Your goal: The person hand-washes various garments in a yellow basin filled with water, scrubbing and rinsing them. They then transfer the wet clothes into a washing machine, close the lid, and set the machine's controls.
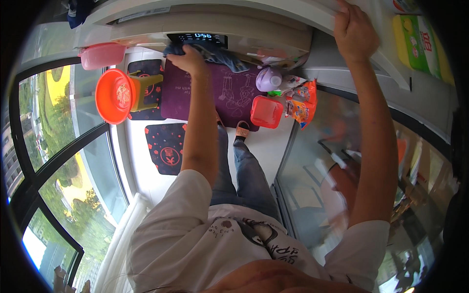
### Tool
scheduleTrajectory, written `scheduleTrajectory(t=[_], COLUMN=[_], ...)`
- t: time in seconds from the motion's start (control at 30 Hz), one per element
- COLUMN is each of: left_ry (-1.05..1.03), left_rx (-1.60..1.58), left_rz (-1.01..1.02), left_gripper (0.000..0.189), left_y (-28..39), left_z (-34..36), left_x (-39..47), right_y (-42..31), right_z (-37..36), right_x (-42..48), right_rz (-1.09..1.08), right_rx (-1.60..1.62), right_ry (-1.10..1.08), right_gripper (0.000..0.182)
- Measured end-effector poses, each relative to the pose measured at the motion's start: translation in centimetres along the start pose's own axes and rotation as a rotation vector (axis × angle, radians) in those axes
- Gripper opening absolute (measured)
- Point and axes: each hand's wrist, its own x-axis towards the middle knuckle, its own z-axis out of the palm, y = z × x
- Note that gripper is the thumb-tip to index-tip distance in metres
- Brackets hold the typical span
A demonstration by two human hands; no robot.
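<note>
My left hand [188, 61] grips a dark blue cloth [223, 56], possibly a denim garment. The cloth stretches to the right across the front of a beige appliance [253, 38], which looks like a washing machine, just below its lit display panel [198, 37]. Up at the right, my right hand [356, 36] is curled over the edge of a white countertop [315, 16]. Its fingertips are partly hidden. A purple mat [234, 88] with printed drawings lies on the floor below the cloth.
An orange basin [110, 97] stands by a yellow stool [146, 91], below a pink tub [103, 56]. On the right are a red container [266, 112], a purple bottle [269, 78] and an orange packet [305, 104]. A yellow-green package [421, 47] sits beyond my right hand. Glass door [304, 175] at right.
</note>
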Motion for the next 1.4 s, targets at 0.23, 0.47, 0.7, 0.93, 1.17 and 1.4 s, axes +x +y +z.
scheduleTrajectory(t=[0.23,0.47,0.7,0.93,1.17,1.4], left_ry=[-0.212,-0.861,-0.825,-0.922,-0.742,-0.697], left_rx=[0.023,-0.022,0.027,-0.155,-0.173,-0.006], left_rz=[-0.024,-0.234,-0.372,-0.412,-0.530,-0.442], left_gripper=[0.071,0.067,0.064,0.035,0.060,0.074], left_y=[-0.4,-2.7,-0.8,0.3,0.4,0.2], left_z=[2.0,0.4,-6.8,-11.8,-9.5,-4.6], left_x=[-10.4,-15.5,-13.7,-10.9,-5.9,0.3], right_y=[3.0,2.9,3.0,3.4,3.4,3.1], right_z=[1.4,1.4,1.3,1.5,1.4,1.2], right_x=[-1.9,-1.6,-1.8,-1.4,-1.6,-1.4], right_rz=[0.048,0.043,0.069,-0.044,-0.043,0.023], right_rx=[-0.091,-0.174,-0.154,-0.189,-0.190,-0.150], right_ry=[-0.158,-0.220,-0.195,-0.168,-0.172,-0.231], right_gripper=[0.040,0.042,0.041,0.042,0.046,0.048])
